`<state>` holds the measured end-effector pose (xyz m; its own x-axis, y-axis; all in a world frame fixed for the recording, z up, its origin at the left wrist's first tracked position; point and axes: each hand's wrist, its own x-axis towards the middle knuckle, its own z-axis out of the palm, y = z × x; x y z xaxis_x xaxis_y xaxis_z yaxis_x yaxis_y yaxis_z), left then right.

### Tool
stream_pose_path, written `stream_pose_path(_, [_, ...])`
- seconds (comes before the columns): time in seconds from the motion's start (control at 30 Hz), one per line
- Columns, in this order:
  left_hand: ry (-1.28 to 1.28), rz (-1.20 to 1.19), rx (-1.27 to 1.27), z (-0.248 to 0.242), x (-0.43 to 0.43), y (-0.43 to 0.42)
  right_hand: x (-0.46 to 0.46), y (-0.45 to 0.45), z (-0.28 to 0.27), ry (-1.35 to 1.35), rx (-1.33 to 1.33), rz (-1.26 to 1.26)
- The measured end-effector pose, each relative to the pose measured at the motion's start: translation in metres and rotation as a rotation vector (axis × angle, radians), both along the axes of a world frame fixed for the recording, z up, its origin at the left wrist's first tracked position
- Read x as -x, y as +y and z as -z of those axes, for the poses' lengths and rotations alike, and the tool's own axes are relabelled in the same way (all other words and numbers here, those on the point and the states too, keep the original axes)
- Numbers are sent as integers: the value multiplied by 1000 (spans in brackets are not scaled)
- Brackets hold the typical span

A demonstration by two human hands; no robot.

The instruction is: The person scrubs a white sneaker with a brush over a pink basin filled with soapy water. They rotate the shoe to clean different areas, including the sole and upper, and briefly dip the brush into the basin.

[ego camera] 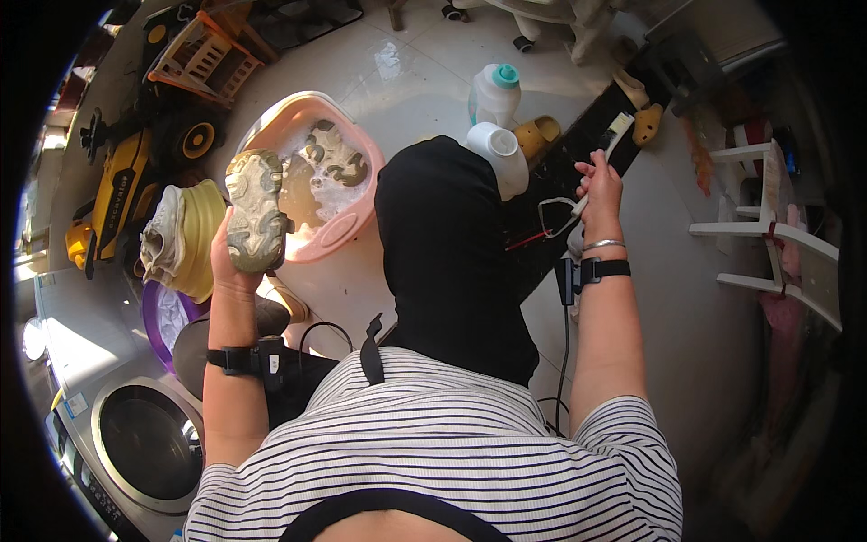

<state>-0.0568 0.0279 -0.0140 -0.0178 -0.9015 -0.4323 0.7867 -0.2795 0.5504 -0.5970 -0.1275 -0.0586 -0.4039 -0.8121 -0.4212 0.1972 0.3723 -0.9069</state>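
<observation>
My left hand (234,261) grips a small shoe (254,203) with its dirty, pale-and-grey sole turned up, at the near left side of a pink plastic basin (369,146). In the basin's cloudy, sudsy water lies another shoe (335,150), also sole up. Off to the right, my right hand (599,186) holds a white-handled scrubbing brush (616,132) by its handle, bristle end pointing away from me. A white bottle (511,173) without a visible cap and a second bottle with a teal cap (493,95) stand between the basin and my right hand.
Yellow clogs (537,137) lie beside the bottles on a dark strip. At left are a yellow bucket (203,237) with a pale shoe (162,234) on it, a toy excavator (118,190) and a front-loading washing machine (145,444). A white chair (769,223) is at right.
</observation>
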Motion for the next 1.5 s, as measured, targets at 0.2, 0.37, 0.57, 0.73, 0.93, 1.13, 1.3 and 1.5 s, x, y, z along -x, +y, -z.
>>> stream_pose_path(0.2, [163,-74,162,-19,5,-8,-67,-12,-156,-101,220,-348])
stream_pose_path(0.37, [169,-109,269,-43,2,-14,-158,11,-257,-59,409,-784])
stream_pose_path(0.57, [291,-225,329,-44,-6,-11,-292,42,-238,-71,374,-1207])
stream_pose_path(0.73, [283,-300,326,-29,-29,-8,-368,78,-147,260,498,-1395])
stream_pose_path(0.93, [63,-477,40,-7,-33,-3,-371,91,-85,576,841,-1466])
stream_pose_path(1.13, [45,-368,123,13,-17,-12,-382,56,-63,760,791,-1310])
stream_pose_path(1.3, [103,-373,173,13,-18,-15,-365,67,-71,622,668,-1418])
stream_pose_path(1.5, [154,-385,149,10,-26,-18,-348,95,-89,546,558,-1605])
